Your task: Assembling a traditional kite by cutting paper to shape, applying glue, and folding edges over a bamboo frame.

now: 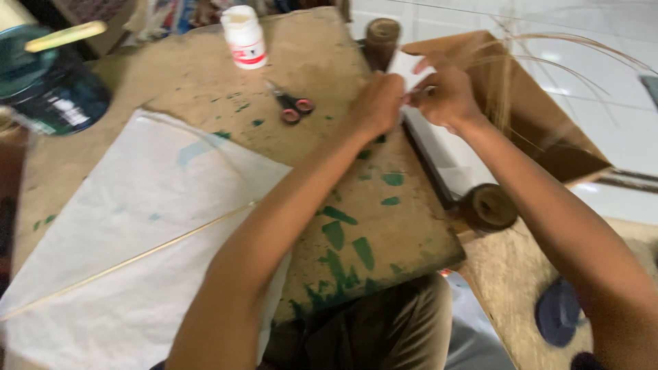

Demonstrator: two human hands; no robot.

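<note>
Left hand (pixel 375 103) and right hand (pixel 444 96) both pinch white paper strip (pixel 409 68) at board's far edge — scissors (pixel 291 106), glue bottle (pixel 244 37) nearby.

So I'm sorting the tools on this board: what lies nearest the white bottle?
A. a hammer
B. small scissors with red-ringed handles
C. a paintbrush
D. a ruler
B: the small scissors with red-ringed handles lie on the brown board just below and right of the white bottle, left of both hands.
</note>
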